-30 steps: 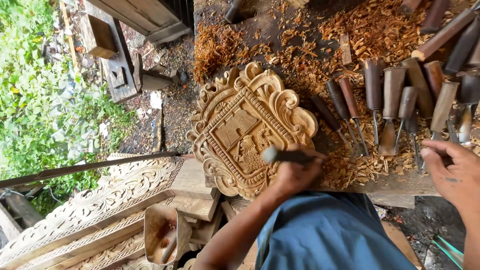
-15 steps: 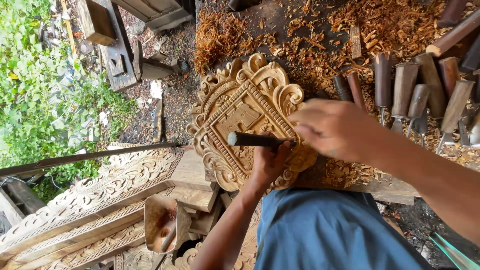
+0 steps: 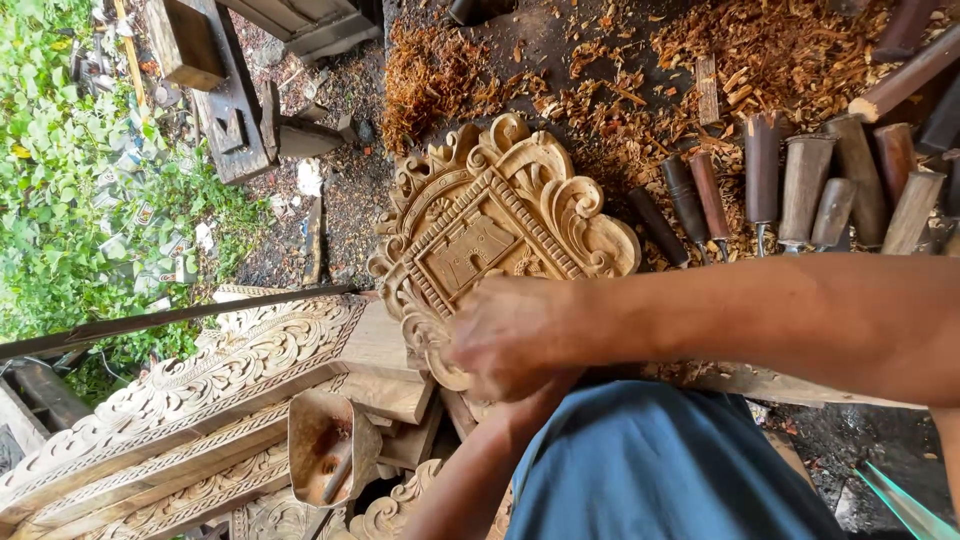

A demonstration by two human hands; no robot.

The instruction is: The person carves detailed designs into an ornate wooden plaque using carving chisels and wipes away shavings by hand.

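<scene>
One carved wooden plaque (image 3: 500,225) lies on the tabletop (image 3: 560,40) amid shavings; right hand (image 3: 510,335) curls over its lower edge, grip unclear; left hand is hidden beneath; about nine wooden-handled chisels (image 3: 800,185) lie alongside.

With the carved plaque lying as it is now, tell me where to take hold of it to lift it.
Grip the carved plaque by its far scrolled edges, coming from the side of the wood shavings. It lies flat, and its near end is covered by a hand. The outer scrolls at the top and right rim stand clear. Whether it is fixed to the bench cannot be told.
</scene>
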